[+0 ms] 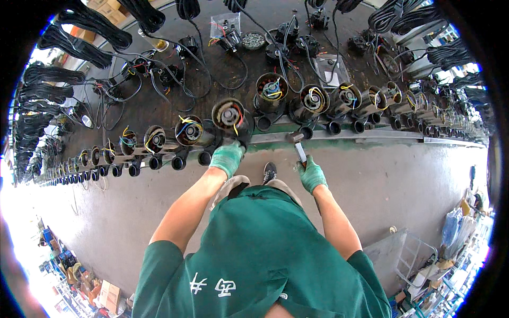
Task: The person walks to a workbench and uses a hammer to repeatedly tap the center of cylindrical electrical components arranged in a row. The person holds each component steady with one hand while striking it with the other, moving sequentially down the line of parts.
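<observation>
Left hand [227,157] grips a motor housing [229,117]; right hand [310,175] clasps a hammer [297,144] among neighbouring motors [313,100].

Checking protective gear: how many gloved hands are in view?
2: the left hand steadies a motor casing at the bench edge; the right hand holds a hammer beside it.

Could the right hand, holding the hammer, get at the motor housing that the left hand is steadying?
Probably yes. The right hand holds the hammer just beside the motor housing, which the left hand grips from below. Nothing lies between hammer head and housing; its open top faces up.
</observation>
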{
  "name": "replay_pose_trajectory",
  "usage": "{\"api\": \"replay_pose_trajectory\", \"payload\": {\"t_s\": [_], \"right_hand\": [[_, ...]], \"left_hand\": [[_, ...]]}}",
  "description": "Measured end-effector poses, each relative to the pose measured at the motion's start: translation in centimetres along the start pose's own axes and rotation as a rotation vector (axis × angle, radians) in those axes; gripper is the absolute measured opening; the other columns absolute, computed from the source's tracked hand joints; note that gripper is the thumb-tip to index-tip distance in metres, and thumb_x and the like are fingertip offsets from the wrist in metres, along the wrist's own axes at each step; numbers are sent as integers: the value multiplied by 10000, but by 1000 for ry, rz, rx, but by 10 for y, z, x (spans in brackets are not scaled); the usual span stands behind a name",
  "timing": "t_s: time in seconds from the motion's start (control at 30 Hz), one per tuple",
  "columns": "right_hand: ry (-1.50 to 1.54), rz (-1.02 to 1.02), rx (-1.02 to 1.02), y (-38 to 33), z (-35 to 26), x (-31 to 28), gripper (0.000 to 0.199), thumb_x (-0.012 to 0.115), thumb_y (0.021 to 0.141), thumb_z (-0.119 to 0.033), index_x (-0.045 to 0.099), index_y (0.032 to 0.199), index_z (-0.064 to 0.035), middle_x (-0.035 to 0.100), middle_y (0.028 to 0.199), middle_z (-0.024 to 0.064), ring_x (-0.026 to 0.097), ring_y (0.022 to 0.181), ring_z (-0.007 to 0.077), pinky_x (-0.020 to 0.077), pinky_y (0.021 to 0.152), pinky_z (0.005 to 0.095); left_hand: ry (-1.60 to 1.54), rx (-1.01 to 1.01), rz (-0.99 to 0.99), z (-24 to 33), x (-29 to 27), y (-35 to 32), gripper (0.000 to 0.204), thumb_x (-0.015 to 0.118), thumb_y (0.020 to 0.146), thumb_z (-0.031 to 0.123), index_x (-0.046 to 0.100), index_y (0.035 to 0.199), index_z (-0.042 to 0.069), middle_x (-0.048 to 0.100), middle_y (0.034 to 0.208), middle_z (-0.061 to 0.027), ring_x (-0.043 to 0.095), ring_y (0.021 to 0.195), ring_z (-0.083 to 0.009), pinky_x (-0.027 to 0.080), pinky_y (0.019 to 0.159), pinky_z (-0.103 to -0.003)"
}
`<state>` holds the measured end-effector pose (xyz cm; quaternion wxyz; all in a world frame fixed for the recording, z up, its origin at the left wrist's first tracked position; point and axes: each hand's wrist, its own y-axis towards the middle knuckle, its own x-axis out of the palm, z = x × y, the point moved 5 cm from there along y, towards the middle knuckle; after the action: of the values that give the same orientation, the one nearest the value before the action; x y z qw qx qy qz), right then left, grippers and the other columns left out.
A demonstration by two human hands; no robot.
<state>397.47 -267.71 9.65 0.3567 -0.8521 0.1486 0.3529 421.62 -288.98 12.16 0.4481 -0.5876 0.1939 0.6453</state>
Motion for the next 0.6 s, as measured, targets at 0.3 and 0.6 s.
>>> {"api": "replay_pose_trajectory", "payload": {"t_s": [0.3,0.6], "right_hand": [[59,40,42,-4,-9,4,397,610,1015,-378,545,1209,-38,707,974,313,649,983,539,505,784,604],[240,1,76,-16,-42,-17,363,618,1028,-362,593,1135,-16,691,841,260,695,744,400,531,681,505]], "left_hand": [[-62,99,79,20,-29,-25,186,734,876,278,750,975,122,708,989,-124,703,926,-350,559,777,-479],[-63,68,678,-27,-163,-50,594,896,704,388,647,1164,106,610,1326,-130,554,1284,-400,423,1062,-573]]}}
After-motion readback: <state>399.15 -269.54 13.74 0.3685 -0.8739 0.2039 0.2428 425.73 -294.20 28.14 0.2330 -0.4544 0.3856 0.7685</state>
